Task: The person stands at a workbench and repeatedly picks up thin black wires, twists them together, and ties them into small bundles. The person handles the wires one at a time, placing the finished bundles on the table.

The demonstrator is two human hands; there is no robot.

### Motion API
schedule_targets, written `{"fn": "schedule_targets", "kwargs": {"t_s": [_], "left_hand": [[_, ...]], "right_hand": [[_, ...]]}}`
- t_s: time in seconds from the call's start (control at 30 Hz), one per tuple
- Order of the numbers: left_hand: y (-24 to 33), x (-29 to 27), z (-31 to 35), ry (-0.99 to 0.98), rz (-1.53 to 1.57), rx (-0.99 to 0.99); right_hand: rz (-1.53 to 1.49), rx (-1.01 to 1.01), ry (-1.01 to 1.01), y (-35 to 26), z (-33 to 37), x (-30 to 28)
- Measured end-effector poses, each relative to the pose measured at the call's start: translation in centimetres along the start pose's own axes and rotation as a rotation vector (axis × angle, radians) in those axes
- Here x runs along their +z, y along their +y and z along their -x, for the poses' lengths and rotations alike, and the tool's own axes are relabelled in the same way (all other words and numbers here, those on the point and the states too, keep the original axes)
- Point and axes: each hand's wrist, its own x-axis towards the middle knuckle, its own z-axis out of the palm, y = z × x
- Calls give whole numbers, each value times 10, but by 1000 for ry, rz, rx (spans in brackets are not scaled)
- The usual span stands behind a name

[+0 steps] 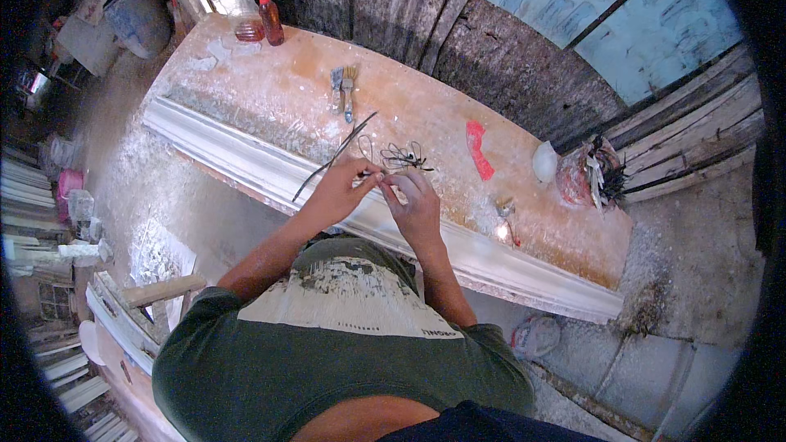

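Above a long white moulding (246,165), my left hand (337,190) and my right hand (416,206) meet fingertip to fingertip. Both are closed in a pinch; what lies between the fingers is too small to make out. A dark thin strip (348,141) slants across the table and over the moulding, beside my left hand. Just beyond the fingertips lies a loose bunch of thin black cord loops (403,155). Whether any cord runs into my fingers cannot be told.
Two paintbrushes (348,92) lie farther back on the dusty table (303,57). A red bottle (270,21) and a clear jug (237,0) stand at the far left. Rightward are a red strip (478,151), a white rounded piece (544,162), a lit lighter-like object (503,231) and a bundle of dark strips (604,176).
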Motion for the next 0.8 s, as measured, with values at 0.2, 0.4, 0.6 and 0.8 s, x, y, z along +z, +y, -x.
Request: {"fn": "schedule_targets", "kwargs": {"t_s": [0.2,0.4,0.6,0.8], "left_hand": [[13,-14,1,-308,278,-464],[8,-6,4,-291,698,-483],[33,-5,1,-120,200,-228],[29,-2,-2,49,-101,294]], "right_hand": [[-461,331,-221,-3,10,-4],[-780,707,-261,17,19,3],[-910,804,-151,2,-3,-5],[-844,845,-153,-1,-7,-9]]}}
